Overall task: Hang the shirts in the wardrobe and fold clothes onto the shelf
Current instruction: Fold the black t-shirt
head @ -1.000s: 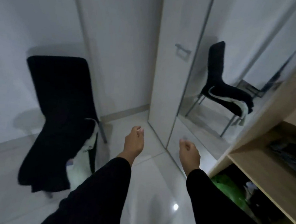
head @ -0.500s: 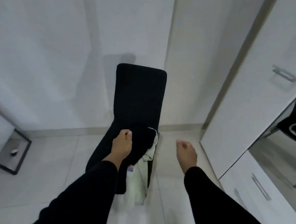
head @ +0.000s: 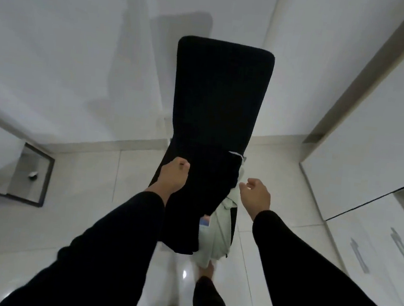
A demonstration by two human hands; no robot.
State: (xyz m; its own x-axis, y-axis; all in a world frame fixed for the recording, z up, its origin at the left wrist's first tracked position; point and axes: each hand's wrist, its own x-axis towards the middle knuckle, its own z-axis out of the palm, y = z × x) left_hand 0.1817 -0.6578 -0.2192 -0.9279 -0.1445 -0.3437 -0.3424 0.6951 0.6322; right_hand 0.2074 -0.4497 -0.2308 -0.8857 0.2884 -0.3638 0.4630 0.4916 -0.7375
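Straight ahead, a black chair (head: 221,92) stands against the white wall, its tall back upright. Dark clothes (head: 198,202) lie heaped on the seat and spill over its front edge toward the floor (head: 78,202). A pale green garment (head: 219,234) hangs down at the seat's right front corner, partly under the dark heap, with a small patch of blue showing where the two meet.

Both arms reach forward in black sleeves. The left hand (head: 172,177) sits at the left edge of the seat, over the dark clothes, its fingers curled in; whether it has hold of any cloth I cannot tell. The right hand (head: 256,196) hovers just beside the seat's right edge, near the top of the green garment, fingers loosely curled and holding nothing.

At the right stands the white wardrobe (head: 370,158), its door shut, with two drawers (head: 380,251) with metal handles below. A low dark-framed bench (head: 36,180) stands at the left by the wall. A bare foot (head: 205,269) shows on the glossy tiles beneath the hanging garment.
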